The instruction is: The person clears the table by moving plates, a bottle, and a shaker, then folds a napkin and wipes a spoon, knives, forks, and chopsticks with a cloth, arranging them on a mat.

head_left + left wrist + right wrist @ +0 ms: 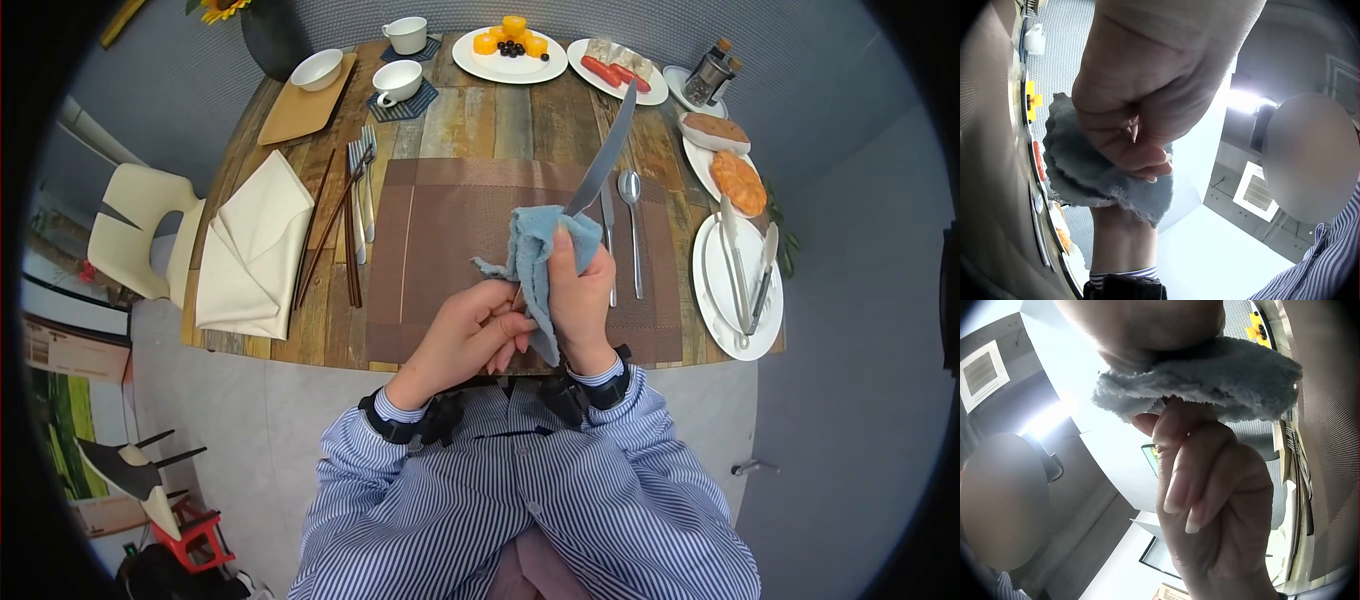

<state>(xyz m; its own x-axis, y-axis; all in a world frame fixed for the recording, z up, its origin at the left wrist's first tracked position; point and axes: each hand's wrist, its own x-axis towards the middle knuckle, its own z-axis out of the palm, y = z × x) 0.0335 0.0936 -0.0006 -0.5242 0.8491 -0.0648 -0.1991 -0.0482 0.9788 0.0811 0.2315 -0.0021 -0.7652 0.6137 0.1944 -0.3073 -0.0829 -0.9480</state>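
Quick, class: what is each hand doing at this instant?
Left hand: closed, gripping the knife by its handle.
Right hand: closed, pinching the blue cloth around the blade.

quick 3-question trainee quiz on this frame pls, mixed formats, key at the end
1. True or false: the right hand wraps the blue cloth around the knife.
2. Which item lies on the placemat just right of the knife?
A. chopsticks
B. spoon
C. cup
3. Fill in: the left hand grips the knife at its ____ end.

Key:
1. True
2. B, the spoon
3. handle; the blade points away, toward the plates.
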